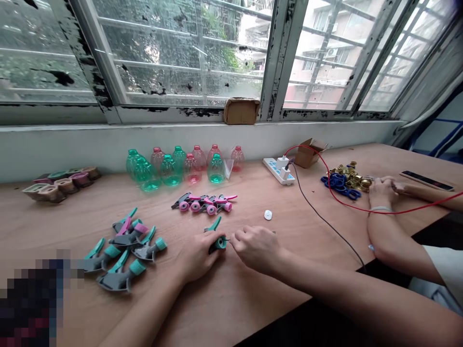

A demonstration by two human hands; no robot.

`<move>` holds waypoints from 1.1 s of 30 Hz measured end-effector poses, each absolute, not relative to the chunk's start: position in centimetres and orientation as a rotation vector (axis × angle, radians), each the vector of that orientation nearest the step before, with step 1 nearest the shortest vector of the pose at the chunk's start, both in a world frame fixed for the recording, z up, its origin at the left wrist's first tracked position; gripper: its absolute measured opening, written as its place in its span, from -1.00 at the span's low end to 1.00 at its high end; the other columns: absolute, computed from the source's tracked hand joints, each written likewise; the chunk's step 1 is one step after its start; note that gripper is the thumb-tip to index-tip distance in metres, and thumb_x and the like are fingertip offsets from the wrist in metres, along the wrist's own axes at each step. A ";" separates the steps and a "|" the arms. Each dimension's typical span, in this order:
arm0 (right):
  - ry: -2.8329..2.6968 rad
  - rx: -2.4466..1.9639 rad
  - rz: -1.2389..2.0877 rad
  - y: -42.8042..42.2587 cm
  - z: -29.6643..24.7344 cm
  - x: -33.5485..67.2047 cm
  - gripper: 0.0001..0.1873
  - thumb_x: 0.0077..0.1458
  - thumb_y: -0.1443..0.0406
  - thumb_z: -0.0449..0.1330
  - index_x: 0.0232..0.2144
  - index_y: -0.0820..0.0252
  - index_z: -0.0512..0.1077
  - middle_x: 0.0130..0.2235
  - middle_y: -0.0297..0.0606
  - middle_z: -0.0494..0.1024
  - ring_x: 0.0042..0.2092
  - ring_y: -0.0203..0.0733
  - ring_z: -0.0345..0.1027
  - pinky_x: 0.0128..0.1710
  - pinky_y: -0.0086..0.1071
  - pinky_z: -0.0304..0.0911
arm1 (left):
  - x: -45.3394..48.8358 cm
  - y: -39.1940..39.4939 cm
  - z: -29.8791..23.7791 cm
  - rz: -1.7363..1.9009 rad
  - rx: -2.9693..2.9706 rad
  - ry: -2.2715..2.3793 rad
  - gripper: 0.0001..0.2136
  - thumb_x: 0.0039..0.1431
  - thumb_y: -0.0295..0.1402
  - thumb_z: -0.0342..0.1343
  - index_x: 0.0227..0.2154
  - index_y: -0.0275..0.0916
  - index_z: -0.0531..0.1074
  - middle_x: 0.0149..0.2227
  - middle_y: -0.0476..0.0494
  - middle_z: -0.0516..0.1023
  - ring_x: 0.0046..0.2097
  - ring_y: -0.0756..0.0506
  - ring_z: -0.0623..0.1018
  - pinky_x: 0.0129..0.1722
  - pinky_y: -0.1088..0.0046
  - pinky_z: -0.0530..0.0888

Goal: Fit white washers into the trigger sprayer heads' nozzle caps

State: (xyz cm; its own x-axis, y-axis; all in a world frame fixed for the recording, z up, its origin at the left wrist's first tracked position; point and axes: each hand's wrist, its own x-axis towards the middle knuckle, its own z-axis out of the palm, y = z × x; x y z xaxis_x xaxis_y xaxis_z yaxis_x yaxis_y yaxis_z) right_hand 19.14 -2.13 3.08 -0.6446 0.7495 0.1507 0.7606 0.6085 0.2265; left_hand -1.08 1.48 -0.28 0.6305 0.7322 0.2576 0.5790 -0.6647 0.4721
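Observation:
My left hand is closed around a grey and teal spray trigger head, with its round teal collar turned to the right. Close beside the collar, my right hand has its fingers pinched; a thin dark bit shows at the fingertips, too small to name. Left of my hands lies a loose group of grey trigger heads with teal or pink levers and collars. Beyond my hands is a row of pink and grey trigger heads. A small white disc rests on the table to the right.
Green and red clear bottles stand along the wall. A power strip with a red and a dark cable lies right of them, near a cardboard box. At right, another person's hands are near blue-handled scissors and brass-coloured parts.

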 end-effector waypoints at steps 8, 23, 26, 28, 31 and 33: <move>-2.845 -1.337 -0.179 -0.4 5.4 20.5 -0.61 0.26 0.20 -0.03 -0.44 0.15 0.53 -0.33 -0.24 0.61 -0.34 -0.15 0.47 -0.46 -0.40 0.04 | -1.1 1.3 -0.5 0.568 2.571 0.966 -0.71 0.15 -0.45 0.07 -0.04 -0.18 0.42 -0.16 -0.12 0.56 -0.16 -0.11 0.53 -0.18 0.42 0.41; -2.962 -1.050 -0.289 0.6 5.9 21.4 -0.63 0.22 0.23 0.05 -0.55 0.17 0.52 -0.46 -0.26 0.59 -0.49 -0.29 0.36 -0.54 -0.42 -0.16 | -0.7 1.5 -0.6 0.523 2.584 0.689 -0.69 0.26 -0.43 -0.04 0.03 -0.13 0.39 -0.16 -0.13 0.54 -0.17 -0.07 0.51 -0.18 0.45 0.40; -2.954 -1.001 -0.239 0.8 5.8 21.8 -0.65 0.22 0.19 0.06 -0.52 0.12 0.53 -0.44 -0.31 0.60 -0.50 -0.31 0.32 -0.54 -0.41 -0.23 | -0.7 1.4 -0.3 0.508 2.590 0.645 -0.70 0.25 -0.45 -0.03 0.01 -0.12 0.40 -0.16 -0.14 0.53 -0.17 -0.06 0.51 -0.19 0.47 0.40; -2.936 -0.967 -0.195 0.9 5.4 22.1 -0.66 0.23 0.17 0.07 -0.48 0.10 0.54 -0.43 -0.32 0.60 -0.49 -0.32 0.31 -0.53 -0.40 -0.25 | -0.7 1.4 -0.3 0.493 2.596 0.639 -0.70 0.25 -0.46 -0.03 0.00 -0.12 0.41 -0.15 -0.13 0.53 -0.17 -0.06 0.51 -0.19 0.48 0.40; -2.867 -0.936 -0.057 0.9 4.2 22.7 -0.68 0.22 0.19 0.08 -0.49 0.13 0.53 -0.46 -0.32 0.57 -0.48 -0.34 0.29 -0.52 -0.40 -0.21 | -0.8 1.3 -0.4 0.513 2.583 0.649 -0.68 0.24 -0.48 -0.02 0.02 -0.10 0.39 -0.10 -0.12 0.53 -0.13 -0.06 0.52 -0.16 0.48 0.40; -2.782 -0.927 0.054 0.8 3.1 23.0 -0.67 0.23 0.21 0.08 -0.49 0.16 0.52 -0.49 -0.32 0.54 -0.49 -0.36 0.27 -0.51 -0.42 -0.15 | -1.0 1.3 -0.6 0.539 2.563 0.667 -0.64 0.24 -0.48 -0.02 0.07 -0.08 0.35 -0.06 -0.11 0.53 -0.09 -0.06 0.51 -0.12 0.46 0.40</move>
